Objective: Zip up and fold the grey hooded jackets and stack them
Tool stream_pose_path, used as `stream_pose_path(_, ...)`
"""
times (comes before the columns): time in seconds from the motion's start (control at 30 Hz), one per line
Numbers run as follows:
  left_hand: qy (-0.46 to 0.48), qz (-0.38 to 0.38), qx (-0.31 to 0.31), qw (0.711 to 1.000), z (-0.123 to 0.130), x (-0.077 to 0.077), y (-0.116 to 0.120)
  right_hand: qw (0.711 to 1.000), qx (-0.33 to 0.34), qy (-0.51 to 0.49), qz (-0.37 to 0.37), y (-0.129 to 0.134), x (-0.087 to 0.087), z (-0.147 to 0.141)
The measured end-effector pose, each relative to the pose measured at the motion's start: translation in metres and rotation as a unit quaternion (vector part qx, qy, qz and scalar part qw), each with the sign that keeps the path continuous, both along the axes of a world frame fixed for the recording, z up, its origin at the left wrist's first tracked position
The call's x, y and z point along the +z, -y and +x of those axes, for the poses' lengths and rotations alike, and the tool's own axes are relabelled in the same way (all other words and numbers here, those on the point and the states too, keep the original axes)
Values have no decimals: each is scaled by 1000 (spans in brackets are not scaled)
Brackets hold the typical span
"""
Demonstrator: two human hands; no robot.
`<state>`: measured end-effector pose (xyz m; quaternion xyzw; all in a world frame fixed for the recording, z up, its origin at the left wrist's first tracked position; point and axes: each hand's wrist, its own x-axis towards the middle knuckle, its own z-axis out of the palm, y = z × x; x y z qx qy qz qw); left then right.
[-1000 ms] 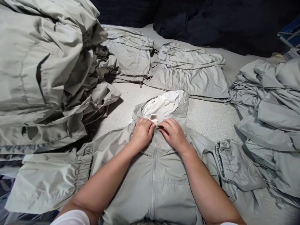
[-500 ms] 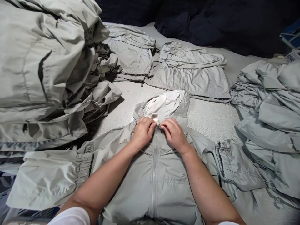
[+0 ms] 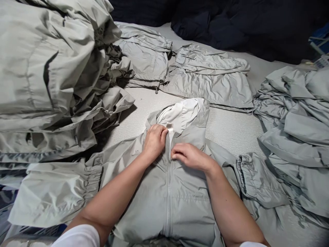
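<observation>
A pale grey-green hooded zip jacket lies flat and face up in front of me, its sleeves spread out to both sides. The hood has a white lining and a small label at the neck. My left hand grips the collar just left of the zip's top end. My right hand rests on the chest, its fingertips against the zip, and holds nothing I can see.
Two folded jackets lie beyond the hood on a pale speckled surface. Large loose heaps of the same garments rise at left and right. Dark navy fabric lies along the back, with a barcode label at upper right.
My right hand has let go of the zip's top and moved down and to the right onto the chest. My left hand stays at the collar, and the zip's upper edge now shows.
</observation>
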<state>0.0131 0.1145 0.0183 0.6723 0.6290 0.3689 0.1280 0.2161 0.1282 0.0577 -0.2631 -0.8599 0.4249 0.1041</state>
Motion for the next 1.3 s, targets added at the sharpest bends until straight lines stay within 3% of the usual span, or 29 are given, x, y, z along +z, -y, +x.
stream_pose_path(0.07,-22,-5,9,1000,-2,0,-1,994,71,19,-77,3,3,0)
stream_pose_path(0.13,-55,-17,12,998,-5,0,-1,992,63,6,-105,3,2,-2)
stream_pose_path(0.2,-86,-29,9,996,-7,0,-2,998,-40,-35,-46,1,-4,-5)
stream_pose_path(0.3,-122,-36,-6,992,-7,0,-2,975,-183,-68,103,-6,-16,-7)
stream_pose_path(0.37,-146,-39,-17,988,-7,0,-1,967,-201,-61,142,-10,-23,-5)
stream_pose_path(0.57,-165,-64,-27,984,-12,2,0,963,-225,25,147,-15,-25,3)
stream_pose_path(0.73,-136,-87,-31,986,-15,2,-3,915,-315,129,214,-15,-28,3)
stream_pose_path(0.97,-78,-89,3,993,-14,-4,-4,923,-273,60,263,-15,-31,1)
stream_pose_path(1.17,20,-95,-62,993,-28,-8,-11,929,-287,11,231,-20,-37,5)
stream_pose_path(1.3,51,-114,-110,986,-34,-7,-14,937,-251,-9,243,-19,-33,5)
